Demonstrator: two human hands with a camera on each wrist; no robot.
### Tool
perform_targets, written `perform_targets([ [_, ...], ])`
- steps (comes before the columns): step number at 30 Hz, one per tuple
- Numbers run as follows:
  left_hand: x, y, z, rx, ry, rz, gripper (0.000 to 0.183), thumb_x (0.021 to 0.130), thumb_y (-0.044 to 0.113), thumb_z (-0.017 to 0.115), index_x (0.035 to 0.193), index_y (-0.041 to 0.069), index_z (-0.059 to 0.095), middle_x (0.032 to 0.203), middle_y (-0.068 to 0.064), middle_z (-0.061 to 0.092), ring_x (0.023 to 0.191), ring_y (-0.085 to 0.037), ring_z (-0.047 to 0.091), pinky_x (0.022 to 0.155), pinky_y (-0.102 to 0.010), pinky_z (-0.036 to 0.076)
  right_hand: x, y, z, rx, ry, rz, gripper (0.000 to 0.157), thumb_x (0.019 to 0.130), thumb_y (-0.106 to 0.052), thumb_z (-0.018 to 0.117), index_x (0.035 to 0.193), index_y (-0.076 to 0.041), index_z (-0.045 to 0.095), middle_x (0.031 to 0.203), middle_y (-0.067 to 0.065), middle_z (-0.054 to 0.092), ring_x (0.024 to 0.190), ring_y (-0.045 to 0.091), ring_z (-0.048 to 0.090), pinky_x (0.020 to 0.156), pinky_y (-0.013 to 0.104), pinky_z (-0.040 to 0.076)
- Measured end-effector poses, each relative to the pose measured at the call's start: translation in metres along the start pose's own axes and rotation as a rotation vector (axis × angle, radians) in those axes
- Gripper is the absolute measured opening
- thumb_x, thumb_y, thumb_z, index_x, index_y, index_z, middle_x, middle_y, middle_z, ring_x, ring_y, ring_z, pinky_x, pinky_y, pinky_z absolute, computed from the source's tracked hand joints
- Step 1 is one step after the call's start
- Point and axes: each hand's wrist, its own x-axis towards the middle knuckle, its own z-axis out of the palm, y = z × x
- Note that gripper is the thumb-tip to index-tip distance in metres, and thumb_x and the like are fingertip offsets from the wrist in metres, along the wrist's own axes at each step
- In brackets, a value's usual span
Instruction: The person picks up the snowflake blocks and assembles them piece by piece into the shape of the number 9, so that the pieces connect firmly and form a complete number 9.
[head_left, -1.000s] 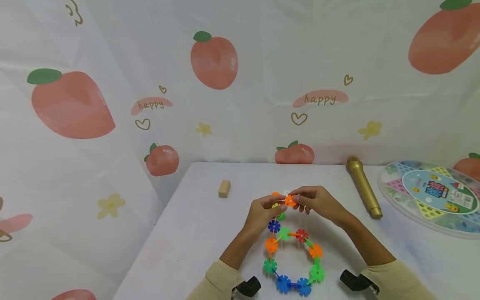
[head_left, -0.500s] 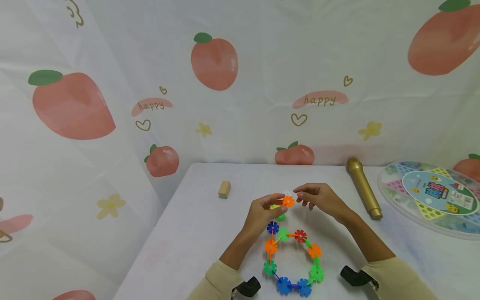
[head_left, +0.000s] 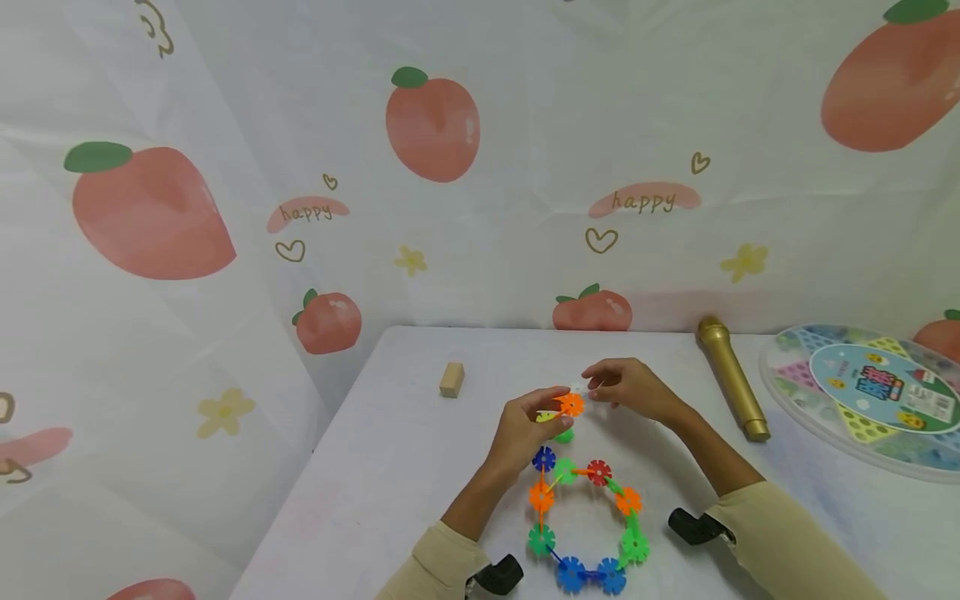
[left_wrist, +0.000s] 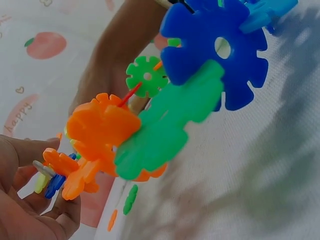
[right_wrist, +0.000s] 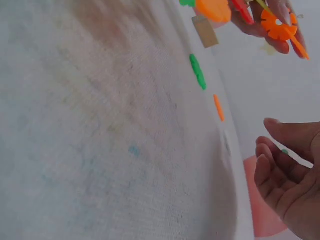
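My left hand pinches the upper end of a chain of slotted plastic snowflake discs, by an orange disc. In the left wrist view, a blue disc and a yellow one sit among its fingers. Below it the chain bends into a ring of blue, green, orange and red discs, including a red disc and a light green disc. Close to the right of the held end is my right hand, its fingers loosely bent and thumb apart in the right wrist view, with nothing seen gripped.
Loose green and orange discs lie on the table. A wooden block stands at the back left. A gold microphone and a round board-game case lie to the right. A printed cloth hangs behind.
My right hand has let go of the orange disc and drawn away, slightly up. The held end of the chain has shifted a little left with my left hand still pinching it.
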Motion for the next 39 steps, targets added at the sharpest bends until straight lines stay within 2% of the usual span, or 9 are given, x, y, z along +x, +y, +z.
perform_targets([
  [3,0.000,0.000,0.000,0.025,0.010,-0.005,0.037,0.098,0.014,0.078,0.134,0.021,0.075,0.122,-0.003,0.075,0.113,-0.016,0.067,0.086,-0.019,0.055,0.005,0.000,0.002,-0.022,-0.007,0.000,0.034,0.097,-0.008,0.073,0.127,0.008,0.069,0.105,0.015,0.074,0.089,0.023,0.070,0.073,0.035,0.063],
  [11,0.000,-0.002,0.001,0.061,0.025,-0.019,0.037,0.099,0.011,0.076,0.134,0.022,0.074,0.123,0.003,0.073,0.114,-0.013,0.066,0.091,-0.023,0.058,0.018,0.008,0.003,-0.077,-0.024,0.054,0.036,0.096,-0.010,0.076,0.127,0.006,0.070,0.108,0.017,0.074,0.088,0.022,0.068,0.074,0.031,0.060],
  [20,0.000,-0.001,0.001,0.077,0.031,-0.035,0.037,0.099,0.012,0.076,0.134,0.021,0.074,0.121,0.004,0.074,0.113,-0.013,0.066,0.092,-0.024,0.057,0.031,0.011,0.005,-0.202,-0.057,0.090,0.034,0.093,-0.011,0.079,0.123,0.004,0.073,0.101,0.012,0.071,0.083,0.022,0.062,0.071,0.030,0.057],
  [26,0.001,0.001,0.002,0.078,0.031,-0.053,0.036,0.099,0.013,0.076,0.133,0.025,0.075,0.121,0.005,0.073,0.110,-0.011,0.067,0.091,-0.024,0.058,0.036,0.012,0.005,-0.278,-0.074,0.120,0.032,0.092,-0.014,0.081,0.120,0.001,0.076,0.094,0.010,0.067,0.084,0.022,0.057,0.075,0.031,0.052],
  [33,0.001,0.000,0.002,0.068,0.022,-0.041,0.037,0.100,0.011,0.075,0.135,0.021,0.074,0.122,0.001,0.073,0.106,-0.011,0.067,0.084,-0.023,0.061,0.037,0.014,0.006,-0.289,-0.064,0.131,0.024,0.092,-0.013,0.081,0.112,0.000,0.077,0.089,0.008,0.065,0.081,0.021,0.056,0.075,0.030,0.051],
  [39,0.002,-0.001,0.003,0.064,0.016,-0.042,0.037,0.100,0.011,0.074,0.137,0.015,0.072,0.123,-0.002,0.073,0.104,-0.011,0.068,0.083,-0.023,0.062,0.037,0.012,0.008,-0.275,-0.065,0.119,0.032,0.092,-0.016,0.082,0.120,-0.002,0.076,0.088,0.009,0.064,0.079,0.021,0.055,0.069,0.030,0.049],
])
